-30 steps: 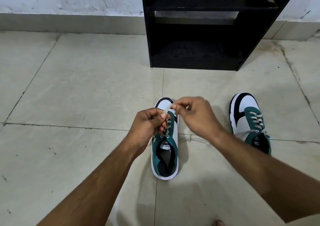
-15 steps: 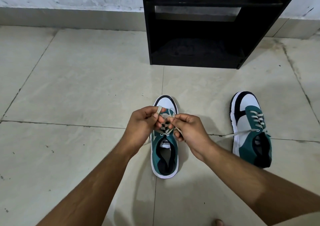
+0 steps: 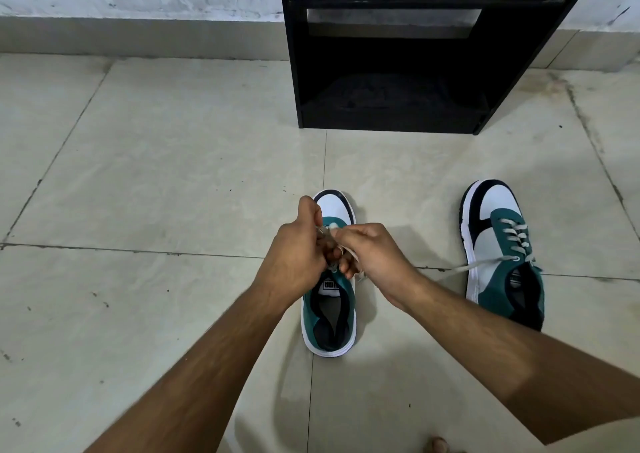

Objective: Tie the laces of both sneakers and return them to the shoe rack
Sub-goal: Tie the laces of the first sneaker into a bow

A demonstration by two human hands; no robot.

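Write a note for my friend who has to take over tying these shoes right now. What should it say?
Left hand and right hand: both pinching the laces over the near sneaker, mid-knot.
Other sneaker: on the floor to the right, its loose lace trailing on the tiles.
Shoe rack: straight ahead against the wall.
Done: nothing finished yet.
Left: finish this knot, tie the other sneaker, put both on the rack.
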